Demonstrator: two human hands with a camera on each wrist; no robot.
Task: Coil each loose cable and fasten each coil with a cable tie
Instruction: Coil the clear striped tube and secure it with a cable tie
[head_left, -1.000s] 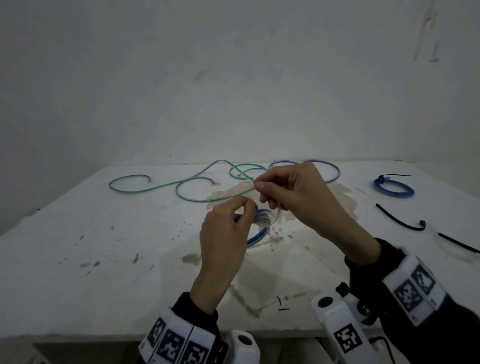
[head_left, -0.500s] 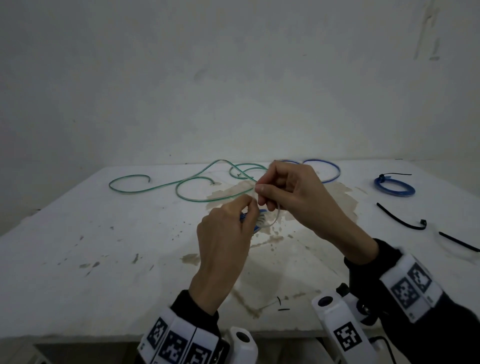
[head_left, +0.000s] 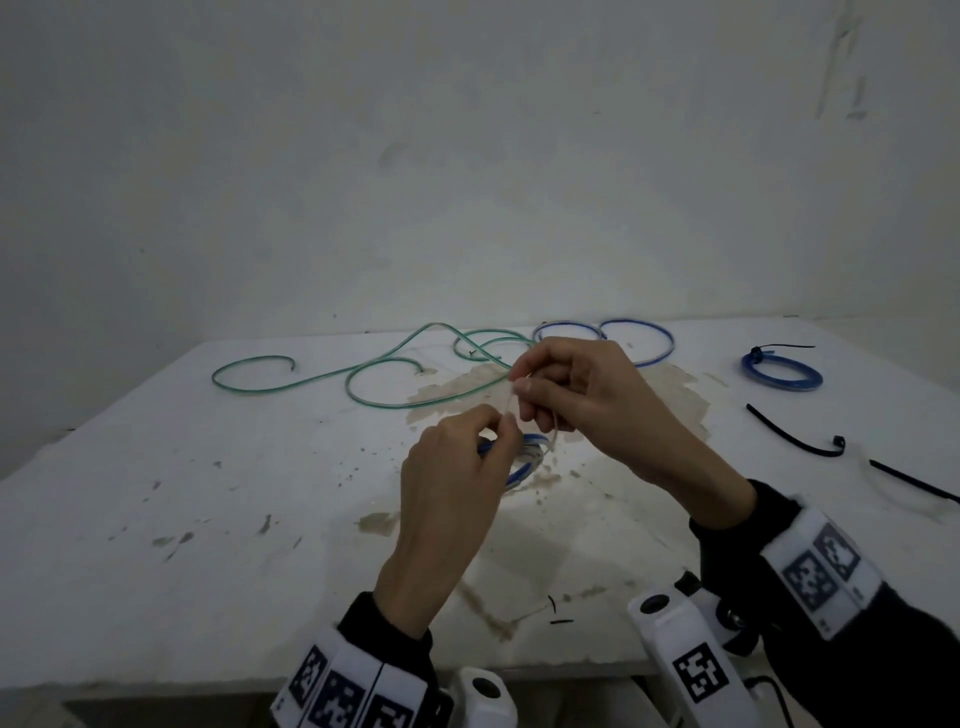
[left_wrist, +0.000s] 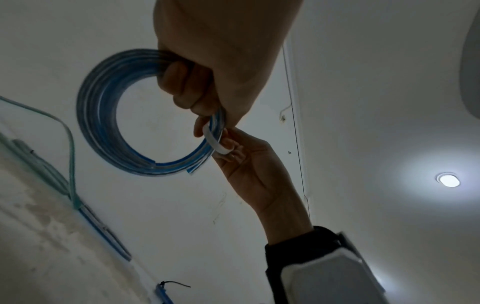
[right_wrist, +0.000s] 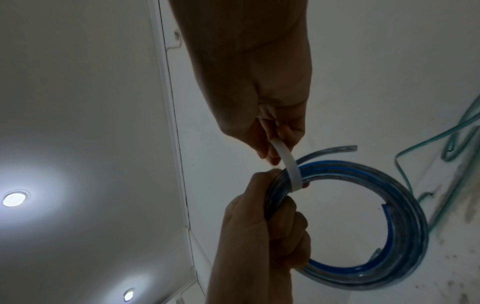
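While both hands work above the middle of the stained white bench (head_left: 156, 519), bare bench lies left and near, short of its near edge. The left hand (head_left: 457, 499) has its fingers curled round the blue cable coil (left_wrist: 103, 115), a flat ring of several turns with its cut ends free, held clear of the bench. A white cable tie (right_wrist: 288, 164) crosses the coil's band and rises to the right hand (head_left: 587, 405), whose fingers pinch its upper end. At the far side sprawl a green cable (head_left: 311, 374) and a loose blue cable (head_left: 644, 338); at right lie a tied blue coil (head_left: 782, 371) and two black ties (head_left: 795, 436).
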